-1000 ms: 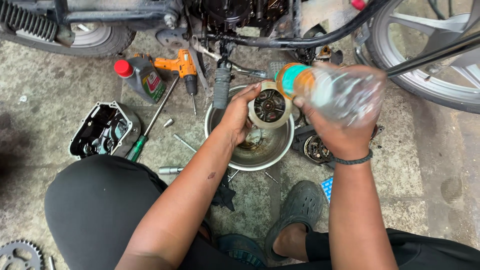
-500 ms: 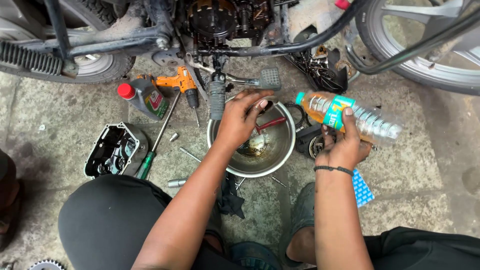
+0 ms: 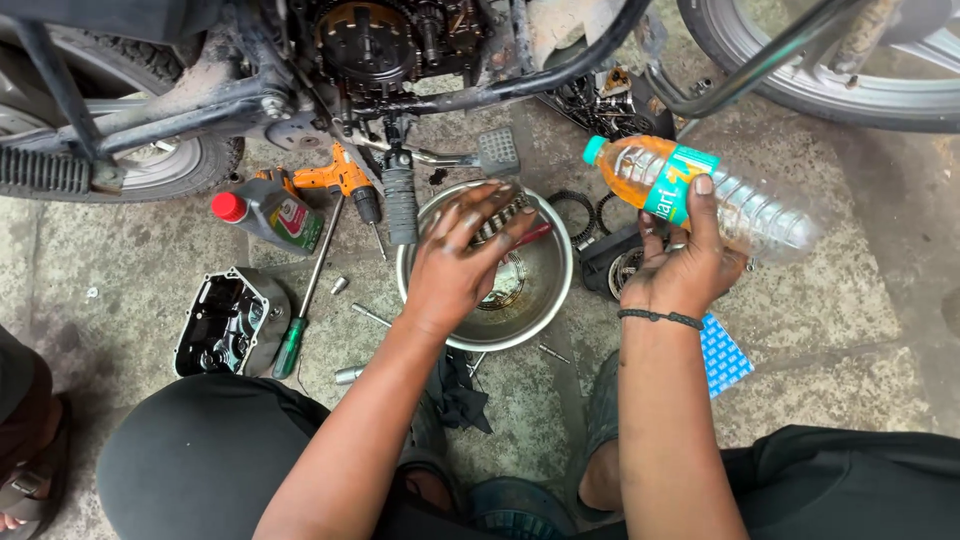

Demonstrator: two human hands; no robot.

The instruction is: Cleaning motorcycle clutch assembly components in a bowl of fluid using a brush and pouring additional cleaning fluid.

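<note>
Hands over a steel bowl beside a motorcycle

The left hand (image 3: 460, 255) lay spread over a toothed metal part in the bowl (image 3: 545, 300). The right hand (image 3: 685, 265) held a clear bottle (image 3: 700, 190) of orange liquid, tilted, cap pointing left. On the concrete floor (image 3: 820, 320) lay an oil can (image 3: 268, 215), an orange drill (image 3: 340, 180), a screwdriver (image 3: 300, 310) and an engine cover (image 3: 230, 322).

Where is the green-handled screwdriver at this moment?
In the head view, the screwdriver lies on the concrete floor left of the metal bowl, between the black engine cover and the bowl, its tip pointing toward the orange drill.
</note>
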